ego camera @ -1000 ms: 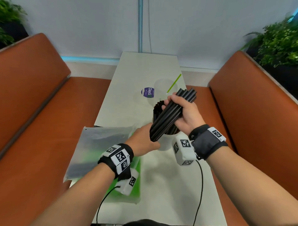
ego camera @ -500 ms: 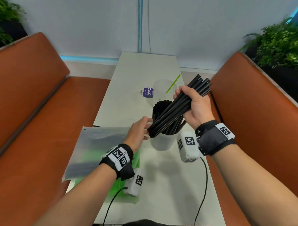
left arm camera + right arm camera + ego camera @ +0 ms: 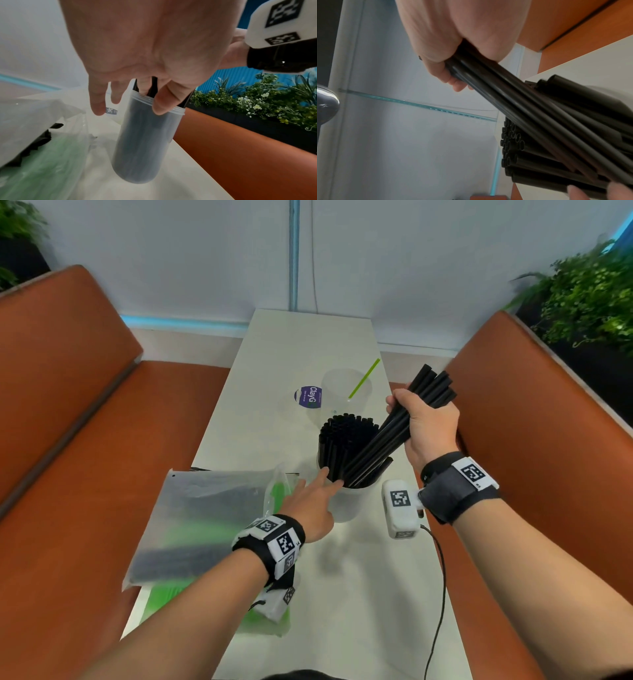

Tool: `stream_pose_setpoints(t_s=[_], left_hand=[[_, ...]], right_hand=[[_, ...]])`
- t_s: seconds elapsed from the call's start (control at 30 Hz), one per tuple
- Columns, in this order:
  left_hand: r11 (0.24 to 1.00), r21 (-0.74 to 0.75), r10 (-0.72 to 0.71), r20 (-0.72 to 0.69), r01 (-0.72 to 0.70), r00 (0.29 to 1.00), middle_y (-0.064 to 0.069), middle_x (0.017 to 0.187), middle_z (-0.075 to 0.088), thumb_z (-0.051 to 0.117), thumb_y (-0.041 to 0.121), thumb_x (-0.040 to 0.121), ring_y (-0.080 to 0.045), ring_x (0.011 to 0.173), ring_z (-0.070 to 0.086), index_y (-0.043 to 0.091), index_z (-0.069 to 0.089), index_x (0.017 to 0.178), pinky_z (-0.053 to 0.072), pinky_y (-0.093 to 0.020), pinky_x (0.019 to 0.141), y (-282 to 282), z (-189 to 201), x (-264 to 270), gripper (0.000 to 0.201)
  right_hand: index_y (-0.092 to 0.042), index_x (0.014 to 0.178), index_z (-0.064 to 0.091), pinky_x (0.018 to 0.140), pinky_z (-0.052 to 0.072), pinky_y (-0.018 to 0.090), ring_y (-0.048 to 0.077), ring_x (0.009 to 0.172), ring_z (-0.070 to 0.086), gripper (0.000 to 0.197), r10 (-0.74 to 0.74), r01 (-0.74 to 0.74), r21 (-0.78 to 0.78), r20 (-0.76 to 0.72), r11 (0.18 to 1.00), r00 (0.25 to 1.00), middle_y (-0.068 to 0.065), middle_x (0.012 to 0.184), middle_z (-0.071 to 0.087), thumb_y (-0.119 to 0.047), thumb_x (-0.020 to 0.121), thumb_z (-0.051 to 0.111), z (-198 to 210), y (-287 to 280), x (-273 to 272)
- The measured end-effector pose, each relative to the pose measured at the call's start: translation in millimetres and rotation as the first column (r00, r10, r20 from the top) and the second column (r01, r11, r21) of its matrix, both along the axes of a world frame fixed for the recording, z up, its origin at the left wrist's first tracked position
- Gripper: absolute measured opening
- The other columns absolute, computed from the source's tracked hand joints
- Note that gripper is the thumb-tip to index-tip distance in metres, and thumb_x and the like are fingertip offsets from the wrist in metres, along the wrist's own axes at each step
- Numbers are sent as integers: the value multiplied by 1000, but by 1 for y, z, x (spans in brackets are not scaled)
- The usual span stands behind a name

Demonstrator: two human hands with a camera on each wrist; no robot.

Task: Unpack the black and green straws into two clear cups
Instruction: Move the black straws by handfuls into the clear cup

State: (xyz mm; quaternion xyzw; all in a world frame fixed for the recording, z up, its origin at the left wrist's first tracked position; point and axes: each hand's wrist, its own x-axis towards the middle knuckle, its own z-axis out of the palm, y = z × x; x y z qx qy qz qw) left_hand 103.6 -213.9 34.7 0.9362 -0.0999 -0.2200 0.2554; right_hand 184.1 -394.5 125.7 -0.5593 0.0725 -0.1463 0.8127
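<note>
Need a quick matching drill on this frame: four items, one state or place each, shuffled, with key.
Items:
1. right hand
2. left hand
3. far cup
4. near cup

States:
A. holds one green straw
B. fingers straight, touching a cup rim
C. packed with black straws
D. grips a slanted bundle of black straws

Pairs: 1-D, 2-B, 3-A, 4-C

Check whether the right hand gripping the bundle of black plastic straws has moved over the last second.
Yes. The right hand has moved right and slightly away from the near clear cup, towards the orange bench, tilting its bundle of black straws into the cup.
</note>
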Motion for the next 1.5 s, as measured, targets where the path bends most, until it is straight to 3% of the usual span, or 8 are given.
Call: stream_pose_setpoints(t_s=[0.33, 0.53, 0.77, 1.0, 1.07, 1.27, 1.37, 1.5], left_hand=[[998, 67, -13, 15, 12, 1000, 3, 166, -9, 41, -2, 87, -39, 151, -2, 41, 24, 153, 24, -59, 116, 3, 2, 4, 81], [997, 74, -24, -10, 25, 1000, 4, 166, -11, 41, 2, 90, -37, 151, -2, 44, 21, 153, 20, -58, 118, 5, 5, 4, 79], [999, 33, -21, 7, 21, 1000, 4, 166, -9, 43, 3, 90, -34, 151, 6, 43, 25, 153, 24, -55, 118, 7, 1, 6, 77], [999, 31, -21, 27, 20, 999, 3, 166, -6, 44, 3, 88, -32, 149, 12, 44, 27, 152, 30, -51, 115, 7, 0, 6, 77], [999, 34, -18, 23, 17, 1000, 5, 166, -7, 45, 4, 89, -32, 151, 9, 46, 25, 152, 29, -51, 116, 8, 0, 6, 78], [999, 34, -15, 31, 14, 999, 5, 166, -8, 45, 3, 89, -32, 150, 11, 44, 25, 152, 29, -54, 115, 8, -1, 3, 77], [1000, 22, -19, 32, 18, 999, 6, 166, -8, 44, 1, 88, -30, 149, 17, 43, 26, 152, 33, -52, 113, 8, -1, 4, 78], [999, 17, -31, 40, 31, 999, 3, 166, -8, 43, -2, 86, -32, 146, 23, 46, 25, 152, 38, -49, 110, 8, 0, 4, 83]], right_hand=[[-14, 91, 69, 68, 56, 29, 9, 74, 69, 25, -114, 71, -378, -92, 923, 989, -6, 80, 72, -21, 70, 79, -46, 7, 5], [-29, 114, 57, 103, 46, 45, 26, 123, 51, 54, 10, -172, -592, -266, 787, 964, 8, 127, 57, -31, 67, 83, -82, 17, -14], [-47, 137, 35, 117, 23, 37, 12, 143, 23, 69, 146, -77, -797, 14, 599, 989, -5, 153, 29, -48, 77, 67, -57, 14, -14], [-26, 151, 26, 115, 13, 47, 22, 147, 11, 56, 323, -37, -961, -127, -272, 938, -3, 161, 18, -51, 101, 18, -60, 33, -1], [-23, 153, 20, 116, 11, 49, 24, 147, 12, 63, 303, -54, -924, -178, -377, 936, -3, 162, 17, -55, 100, 12, -63, 34, 1], [-52, 147, 10, 111, 11, 61, 34, 145, 13, 64, 157, -201, -926, -261, -320, 952, -2, 160, 15, -76, 88, 10, -61, 27, 6], [-51, 142, 24, 104, 28, 58, 36, 135, 30, 59, 95, -230, -958, -248, -169, 964, 1, 153, 27, -73, 88, 20, -59, 34, 6], [-44, 135, 40, 99, 36, 49, 32, 120, 42, 55, 129, -84, -976, -111, -201, 985, 2, 139, 42, -68, 86, 33, -62, 49, -2]])
